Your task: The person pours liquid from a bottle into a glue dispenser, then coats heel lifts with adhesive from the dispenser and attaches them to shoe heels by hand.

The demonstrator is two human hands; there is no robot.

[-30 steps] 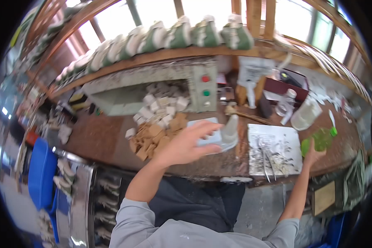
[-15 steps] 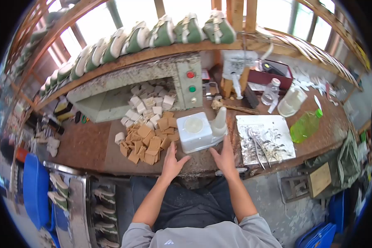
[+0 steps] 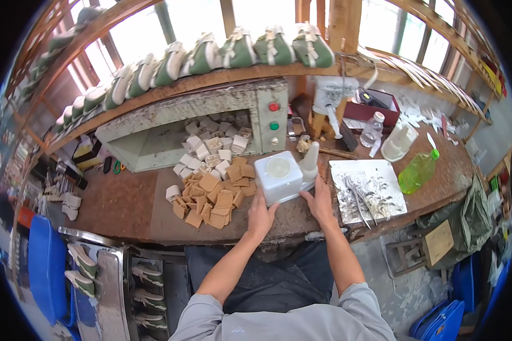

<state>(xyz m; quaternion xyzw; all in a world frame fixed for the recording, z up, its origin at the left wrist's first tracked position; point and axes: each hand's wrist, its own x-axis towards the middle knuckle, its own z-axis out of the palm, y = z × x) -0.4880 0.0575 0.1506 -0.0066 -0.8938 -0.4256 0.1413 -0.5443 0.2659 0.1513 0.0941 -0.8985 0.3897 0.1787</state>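
A white plastic container [image 3: 279, 181] with a round lid stands on the workbench in front of me. Beside its right side is a translucent cone-nosed bottle [image 3: 309, 165], apparently on the same base. My left hand [image 3: 261, 216] rests against the container's lower left side, thumb along the front. On the other side, my right hand [image 3: 321, 206] grips the base near the bottle, its fingers partly hidden behind it. Both hands hold the container between them. Close to my left hand lies a heap of tan flat pieces [image 3: 211, 196], with white block-like pieces [image 3: 210, 149] behind.
A stained white board [image 3: 375, 176] with metal pincers [image 3: 358, 200] lies to the right. Beyond are a green bottle [image 3: 420, 173], a clear bottle [image 3: 372, 131] and a white jug [image 3: 400, 142]. A machine with buttons [image 3: 273, 122] stands behind, under a shelf of green shoes [image 3: 239, 48].
My hands have moved in from beside the container onto its two sides. The container and bottle have turned slightly, and the head view has shifted a little.
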